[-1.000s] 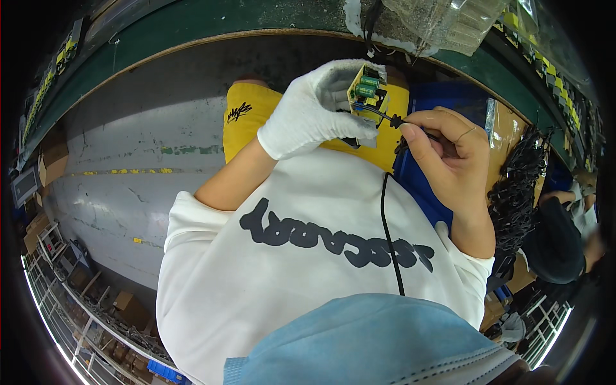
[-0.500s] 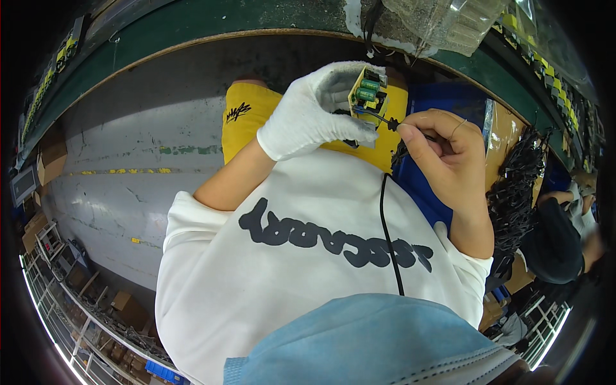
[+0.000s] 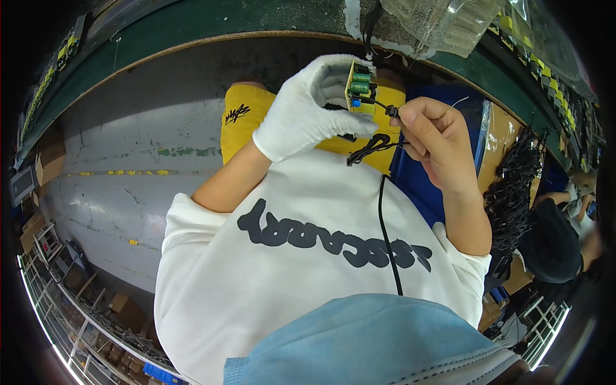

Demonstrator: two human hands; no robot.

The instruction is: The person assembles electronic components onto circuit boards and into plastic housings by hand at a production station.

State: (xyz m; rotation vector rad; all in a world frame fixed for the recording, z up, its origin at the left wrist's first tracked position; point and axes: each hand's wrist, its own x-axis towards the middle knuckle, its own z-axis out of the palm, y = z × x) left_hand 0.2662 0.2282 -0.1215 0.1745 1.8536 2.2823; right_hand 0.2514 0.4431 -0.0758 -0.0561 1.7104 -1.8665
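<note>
My left hand (image 3: 298, 112), in a white glove, is closed around a small circuit board (image 3: 360, 83) that stands on edge. Green cylindrical capacitors and a blue round component face to the right. Part of the board is hidden inside the glove. A black cable (image 3: 391, 111) with a ribbed strain relief runs from the board's lower part to my bare right hand (image 3: 439, 138), which pinches it between thumb and fingers. Below those fingers hangs a tied loop of the cable (image 3: 369, 149). A thin pale wire sticks up beyond my right knuckles.
A green bench (image 3: 256, 19) edge runs across the far side, with a clear plastic tray (image 3: 446, 25) on it. At the right are a blue bin (image 3: 417, 186), cardboard, and a heap of black cables (image 3: 513, 192). Another person in dark clothing (image 3: 552, 240) sits farther right.
Both hands have shifted slightly up and left with the board and cable. The board has turned a little, showing its blue component, and the cable's tied loop has swung into view.
</note>
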